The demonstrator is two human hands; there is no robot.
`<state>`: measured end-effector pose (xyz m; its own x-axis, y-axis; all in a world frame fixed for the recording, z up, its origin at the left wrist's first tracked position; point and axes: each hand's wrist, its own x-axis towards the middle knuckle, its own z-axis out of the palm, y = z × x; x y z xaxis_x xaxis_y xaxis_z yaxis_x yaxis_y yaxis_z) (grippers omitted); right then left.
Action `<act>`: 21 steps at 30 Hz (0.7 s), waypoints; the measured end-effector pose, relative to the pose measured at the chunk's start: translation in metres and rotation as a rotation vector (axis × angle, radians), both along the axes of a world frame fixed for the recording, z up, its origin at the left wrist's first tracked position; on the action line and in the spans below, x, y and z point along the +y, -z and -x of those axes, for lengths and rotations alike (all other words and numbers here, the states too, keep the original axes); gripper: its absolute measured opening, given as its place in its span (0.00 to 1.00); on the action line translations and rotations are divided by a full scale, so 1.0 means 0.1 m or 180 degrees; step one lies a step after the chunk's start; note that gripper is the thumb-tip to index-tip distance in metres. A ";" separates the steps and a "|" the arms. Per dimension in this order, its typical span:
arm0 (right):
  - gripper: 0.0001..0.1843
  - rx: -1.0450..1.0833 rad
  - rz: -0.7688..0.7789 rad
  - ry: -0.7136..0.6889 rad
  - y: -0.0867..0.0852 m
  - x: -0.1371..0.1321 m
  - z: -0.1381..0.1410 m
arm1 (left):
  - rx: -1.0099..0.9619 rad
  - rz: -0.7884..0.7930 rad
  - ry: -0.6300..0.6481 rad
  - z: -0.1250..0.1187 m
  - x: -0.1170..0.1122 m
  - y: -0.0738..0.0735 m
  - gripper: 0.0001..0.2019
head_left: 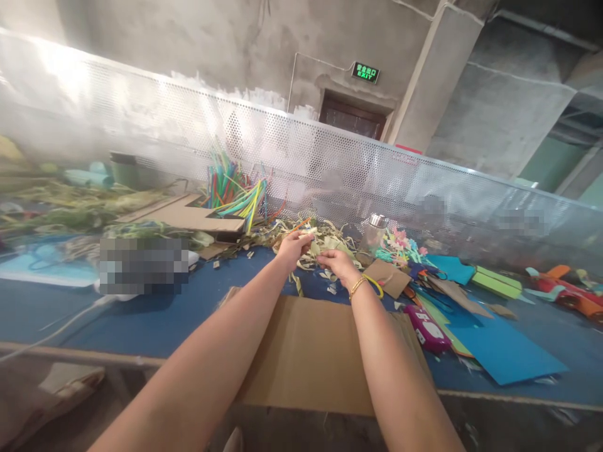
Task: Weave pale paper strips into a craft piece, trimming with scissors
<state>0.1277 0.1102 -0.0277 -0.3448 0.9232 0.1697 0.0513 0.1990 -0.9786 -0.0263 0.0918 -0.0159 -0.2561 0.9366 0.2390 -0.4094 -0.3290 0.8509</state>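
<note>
Both my arms reach forward over a brown cardboard sheet (311,351) on the blue table (155,320). My left hand (293,246) is closed, pinching a pale green leaf strip (315,245) at its left end. My right hand (335,262), with a gold bracelet and a yellow band at the wrist, is closed on the same strip's right end. The strip is held just above a heap of dried pale leaf strips (325,242) at the back of the table.
A bundle of coloured straws (230,188) stands behind a flat cardboard box (188,216). Blue paper sheets (499,351), a purple case (428,329), green and orange pieces lie to the right. A glass jar (375,231) stands by the perforated metal screen (330,163).
</note>
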 end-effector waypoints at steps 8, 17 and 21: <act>0.20 0.0034 -0.0105 -0.0337 -0.21 -0.17 -0.11 | -0.0565 0.0121 -0.0419 0.13 -0.01 -0.08 0.19; 0.21 0.0150 -0.0485 0.0454 -0.11 -0.07 0.03 | 0.0259 0.0109 0.0407 -0.02 -0.06 -0.04 0.19; 0.18 0.0024 -0.0618 0.0301 -0.07 -0.04 0.04 | 0.0428 0.0034 0.0530 -0.04 -0.06 -0.02 0.20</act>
